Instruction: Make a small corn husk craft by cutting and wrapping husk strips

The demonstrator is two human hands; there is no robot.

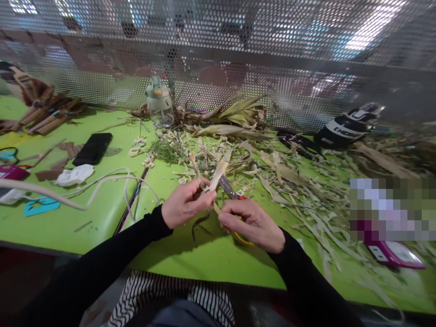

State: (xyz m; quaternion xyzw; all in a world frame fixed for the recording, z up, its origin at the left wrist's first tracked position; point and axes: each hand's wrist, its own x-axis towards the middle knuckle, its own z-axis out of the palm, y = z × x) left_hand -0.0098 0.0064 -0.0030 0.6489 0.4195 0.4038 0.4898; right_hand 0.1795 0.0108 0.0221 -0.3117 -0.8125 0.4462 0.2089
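Over the near middle of the green table (211, 268), my left hand (185, 202) pinches a pale dried corn husk strip (222, 169) between thumb and fingers, with part of it pointing up. Close on its right, my right hand (252, 222) is closed around scissors (228, 187). Their grey blades point away and to the left, and a yellow handle loop (243, 239) shows below the hand. Its thumb and forefinger also meet a narrow end of the strip (217, 208). A dark curled strip (200, 221) hangs beneath my left hand.
Shredded husk (190, 150) covers the middle and right. Behind it stand a clear bottle (160, 106) and lie larger husks (238, 113); a black bottle (345, 127) lies right. At left are a phone (92, 149), a white cable (98, 186) and brown bundles (51, 111).
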